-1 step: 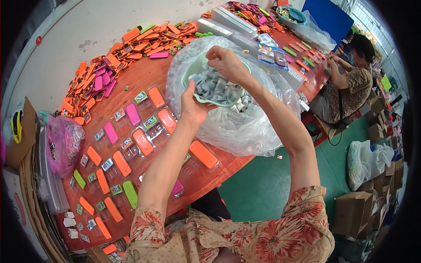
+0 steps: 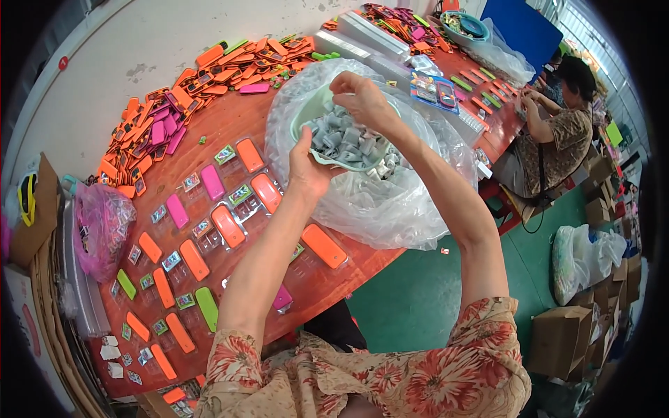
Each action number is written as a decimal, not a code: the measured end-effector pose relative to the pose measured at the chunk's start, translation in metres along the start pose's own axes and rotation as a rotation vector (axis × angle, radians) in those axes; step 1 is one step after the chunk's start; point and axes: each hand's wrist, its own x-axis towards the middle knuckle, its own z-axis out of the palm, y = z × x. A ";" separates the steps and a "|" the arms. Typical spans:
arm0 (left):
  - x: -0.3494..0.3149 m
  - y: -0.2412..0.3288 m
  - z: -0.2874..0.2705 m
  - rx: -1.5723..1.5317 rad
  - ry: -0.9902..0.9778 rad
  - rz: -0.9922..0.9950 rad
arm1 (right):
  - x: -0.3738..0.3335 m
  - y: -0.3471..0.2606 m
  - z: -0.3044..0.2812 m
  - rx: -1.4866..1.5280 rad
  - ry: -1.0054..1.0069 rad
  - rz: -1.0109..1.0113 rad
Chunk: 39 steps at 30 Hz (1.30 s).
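Note:
My left hand [image 2: 309, 166] grips the near left side of a pale green plastic basin [image 2: 306, 115], its thumb up along the rim. At the basin's far rim my right hand [image 2: 364, 99] is closed, its fingertips curled down over the edge. Many small grey pieces [image 2: 345, 139] fill the basin; their exact kind is too small to tell. Underneath and around it spreads a large clear plastic bag [image 2: 397, 209], with more whitish-grey pieces [image 2: 382, 169] showing in its mouth.
On the red table [image 2: 230, 129] lie rows of clear blister trays with orange toy phones [image 2: 226, 224] and small cards. A heap of orange phone pieces [image 2: 216, 76] lines the wall. A co-worker [image 2: 557, 132] sits at far right. Cardboard boxes [image 2: 561, 338] stand on the green floor.

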 end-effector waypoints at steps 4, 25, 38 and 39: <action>-0.005 0.002 -0.003 -0.086 -0.134 0.010 | 0.004 -0.004 0.000 0.306 0.138 0.014; -0.120 0.032 -0.033 -0.265 -0.123 0.145 | -0.102 -0.115 0.007 0.167 0.291 -0.700; -0.246 0.007 -0.103 -0.255 0.254 0.393 | -0.194 -0.082 0.051 0.241 0.005 0.124; -0.252 0.006 -0.106 -0.235 0.268 0.409 | -0.194 -0.099 0.059 0.078 -0.071 0.005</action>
